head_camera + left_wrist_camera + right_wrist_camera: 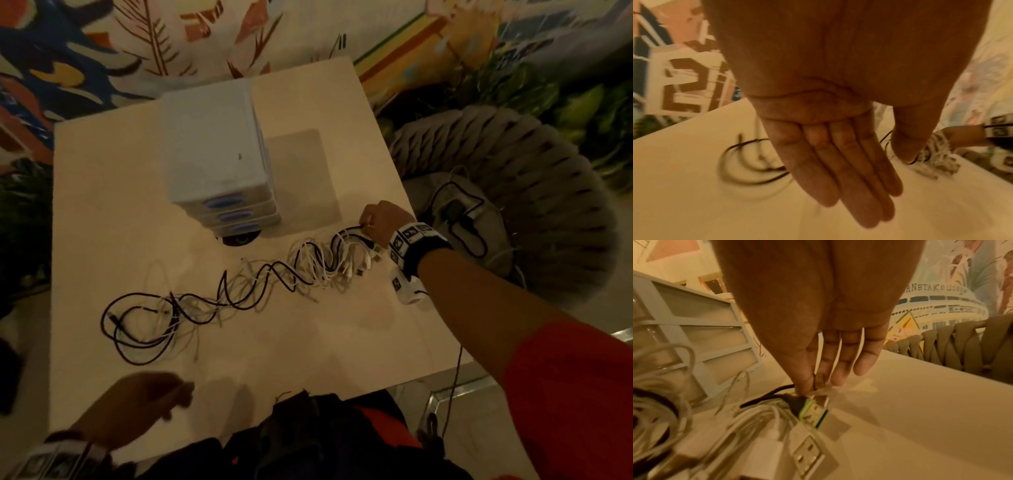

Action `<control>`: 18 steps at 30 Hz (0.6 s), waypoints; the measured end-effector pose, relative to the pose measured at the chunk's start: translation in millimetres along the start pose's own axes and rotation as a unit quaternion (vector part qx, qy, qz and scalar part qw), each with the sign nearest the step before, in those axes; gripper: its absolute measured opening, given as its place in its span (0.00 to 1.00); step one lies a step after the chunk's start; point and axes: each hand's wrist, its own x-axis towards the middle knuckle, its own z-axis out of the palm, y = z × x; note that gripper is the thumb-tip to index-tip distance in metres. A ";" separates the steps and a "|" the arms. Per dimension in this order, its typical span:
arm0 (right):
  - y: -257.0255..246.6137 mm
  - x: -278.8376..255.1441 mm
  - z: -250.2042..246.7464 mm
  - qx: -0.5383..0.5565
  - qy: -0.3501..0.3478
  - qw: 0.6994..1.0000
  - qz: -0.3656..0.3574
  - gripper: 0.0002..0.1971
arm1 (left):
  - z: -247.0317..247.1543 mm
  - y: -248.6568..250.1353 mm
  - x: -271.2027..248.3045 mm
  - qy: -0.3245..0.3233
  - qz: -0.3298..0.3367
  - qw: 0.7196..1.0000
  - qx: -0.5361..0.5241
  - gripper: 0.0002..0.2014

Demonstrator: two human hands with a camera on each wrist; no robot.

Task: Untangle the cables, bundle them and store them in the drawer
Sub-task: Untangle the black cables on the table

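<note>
- A person's right hand (380,222) pinches the plug end of a black cable (797,404) at the right end of the tangle of cables (239,291), just to the right of the drawer unit (219,150) on the table (102,205).
- The left hand (838,162), fingers straight and holding nothing, hovers over the table's near edge, well apart from the drawer unit and nearest the dark loops at the tangle's left end.
- The work looks to be at the untangling step: black and white leads still lie twisted together in one long strand in front of the drawer unit, and no tidy bundle shows.
- The next move likely calls for the free hand to steady the heap while the pinched plug is drawn out, slowly, since white USB plugs (807,452) crowd beside it and could snag.
- The drawer unit's three blue-handled drawers (236,216) appear closed; seen from the right wrist, their translucent walls show nothing clearly inside.
</note>
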 end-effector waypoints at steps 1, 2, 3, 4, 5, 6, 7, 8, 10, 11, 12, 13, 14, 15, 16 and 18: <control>-1.8 -0.1 -0.9 -0.006 -0.006 1.000 -0.008 0.14 | -6.0 13.2 -2.4 0.022 0.030 0.999 0.009 0.13; -3.2 -1.7 -2.0 -0.001 -0.009 1.000 -0.015 0.14 | -9.6 24.8 0.1 0.036 0.076 0.996 0.012 0.15; -4.3 -3.6 -3.0 0.013 -0.001 1.000 -0.023 0.13 | -14.5 39.8 0.4 0.061 0.111 0.991 0.028 0.21; -4.7 -7.1 -5.0 0.033 0.015 0.999 -0.031 0.12 | -18.6 56.6 2.1 0.082 0.141 0.986 0.038 0.23; -5.5 -11.9 -7.5 0.059 0.034 0.997 -0.039 0.10 | -21.9 71.7 5.0 0.100 0.169 0.979 0.055 0.19; -5.8 -17.8 -9.9 0.091 0.055 0.993 -0.049 0.09 | -24.6 86.6 9.5 0.126 0.200 0.970 0.060 0.13; -5.5 -24.3 -12.0 0.124 0.071 0.988 -0.061 0.08 | -27.3 102.2 14.2 0.150 0.229 0.960 0.055 0.09; -6.3 -33.2 -14.1 0.161 0.088 0.980 -0.078 0.07 | -28.9 115.9 19.2 0.164 0.250 0.953 0.044 0.08; -7.7 -50.9 -15.6 0.234 0.107 0.962 -0.095 0.05 | -28.5 136.4 31.5 0.187 0.277 0.942 0.024 0.08; -8.1 -58.6 -15.8 0.264 0.111 0.953 -0.095 0.05 | -27.4 146.1 38.7 0.195 0.286 0.938 0.017 0.09; -9.0 -65.3 -14.7 0.287 0.115 0.946 -0.095 0.05 | -25.6 155.4 45.4 0.203 0.292 0.935 0.014 0.09; -10.9 -71.1 -14.0 0.302 0.120 0.941 -0.095 0.06 | -24.5 163.6 53.3 0.212 0.292 0.932 0.013 0.09; -12.7 -75.4 -12.9 0.312 0.127 0.937 -0.097 0.07 | -24.1 171.2 61.6 0.219 0.296 0.930 0.014 0.09; -15.0 -79.4 -12.0 0.321 0.135 0.932 -0.098 0.07 | -23.7 177.2 69.9 0.224 0.296 0.928 0.014 0.09; -17.6 -82.9 -11.3 0.333 0.142 0.927 -0.100 0.08 | -23.2 182.4 78.2 0.227 0.297 0.927 0.010 0.09; -24.1 -88.5 -10.8 0.360 0.155 0.914 -0.104 0.07 | -22.9 190.0 94.5 0.223 0.298 0.928 0.001 0.10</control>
